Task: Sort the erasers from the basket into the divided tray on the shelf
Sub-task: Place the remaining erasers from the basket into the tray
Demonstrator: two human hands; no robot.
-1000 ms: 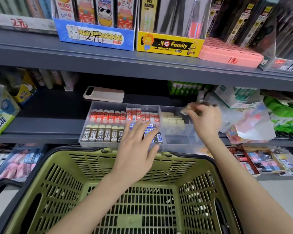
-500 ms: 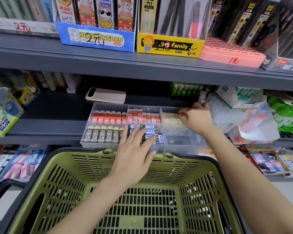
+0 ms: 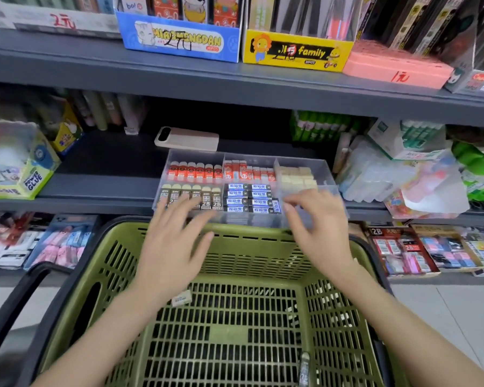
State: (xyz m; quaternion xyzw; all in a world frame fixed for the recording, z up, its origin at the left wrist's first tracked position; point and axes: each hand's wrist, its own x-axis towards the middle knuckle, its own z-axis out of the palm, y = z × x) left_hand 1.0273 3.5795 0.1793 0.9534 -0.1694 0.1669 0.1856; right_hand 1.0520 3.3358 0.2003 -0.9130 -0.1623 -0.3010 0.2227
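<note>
While both hands hover over the far rim of the olive-green slotted plastic basket (image 3: 252,258), the left hand (image 3: 173,247) shows a spread, empty grip, blurred by motion; the right hand (image 3: 316,233) has a loosely bent grip, pinching nothing. Just beyond them, the clear plastic divided tray (image 3: 196,155) rests on the grey metal shelf (image 3: 101,188), its compartments lined with sleeved erasers (image 3: 196,171). A small white labelled eraser (image 3: 181,298) lies on the basket floor.

I see a beige phone (image 3: 187,139) lying flat. Above it stands a blue display box (image 3: 179,37); up to its right, a yellow box (image 3: 296,51); far to its left, a Power Glue carton (image 3: 31,180).
</note>
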